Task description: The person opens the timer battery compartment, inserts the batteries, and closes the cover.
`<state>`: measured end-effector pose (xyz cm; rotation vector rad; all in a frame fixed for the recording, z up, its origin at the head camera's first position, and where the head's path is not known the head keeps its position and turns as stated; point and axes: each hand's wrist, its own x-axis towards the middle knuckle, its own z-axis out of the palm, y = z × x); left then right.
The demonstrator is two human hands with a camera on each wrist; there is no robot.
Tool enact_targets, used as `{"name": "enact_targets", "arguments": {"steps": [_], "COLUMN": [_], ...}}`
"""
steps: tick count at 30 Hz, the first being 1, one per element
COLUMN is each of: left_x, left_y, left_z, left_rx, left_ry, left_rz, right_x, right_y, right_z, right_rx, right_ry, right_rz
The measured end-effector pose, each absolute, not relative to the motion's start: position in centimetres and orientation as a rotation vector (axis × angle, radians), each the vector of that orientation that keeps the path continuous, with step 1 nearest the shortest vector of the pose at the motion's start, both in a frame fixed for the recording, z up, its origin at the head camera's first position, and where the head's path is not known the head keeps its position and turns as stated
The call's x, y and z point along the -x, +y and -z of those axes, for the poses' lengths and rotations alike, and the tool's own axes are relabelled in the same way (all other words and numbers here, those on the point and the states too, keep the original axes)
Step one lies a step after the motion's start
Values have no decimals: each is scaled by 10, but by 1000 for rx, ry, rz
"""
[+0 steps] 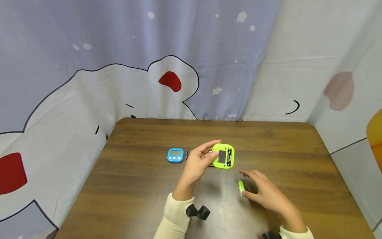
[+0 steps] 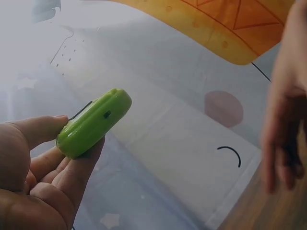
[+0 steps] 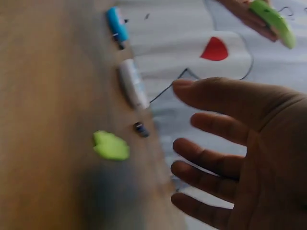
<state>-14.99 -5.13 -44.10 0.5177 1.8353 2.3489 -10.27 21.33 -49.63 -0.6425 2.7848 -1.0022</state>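
My left hand (image 1: 193, 164) holds a lime-green digital timer (image 1: 222, 156) upright by its left edge, thumb on the back and fingers behind. Its back faces me, with a dark battery (image 1: 229, 157) in the uncovered slot beside a dark rectangle. In the left wrist view the timer (image 2: 93, 123) shows edge-on. My right hand (image 1: 267, 192) hovers over the table, fingers spread and holding nothing. Below it lies a small green battery cover (image 1: 241, 188); the right wrist view shows this cover (image 3: 111, 146) apart from the fingers.
A blue timer (image 1: 175, 155) lies left of my left hand, with a small dark battery (image 1: 186, 156) beside it. The right wrist view also shows a white device (image 3: 133, 84) and another small dark battery (image 3: 141, 129). A printed curtain (image 1: 119, 89) hangs behind the wooden table (image 1: 134, 199).
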Motion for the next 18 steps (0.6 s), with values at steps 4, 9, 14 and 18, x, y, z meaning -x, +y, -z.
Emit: {"name": "enact_targets", "arguments": {"steps": [4, 9, 14, 18], "left_x": [151, 151, 151, 151], "left_y": [-52, -52, -52, -51], "left_z": [440, 440, 441, 442], "left_rx": [-519, -521, -523, -523], "left_ry": [1823, 1800, 1789, 1777], "left_rz": [-2357, -2363, -2369, -2377], "right_x": [101, 99, 100, 102], "right_y": [215, 215, 212, 210], "right_z": [512, 523, 528, 529], "right_rx": [638, 612, 599, 574], "right_ry": [2794, 2849, 2917, 2920], "right_rz": [920, 858, 793, 769]}}
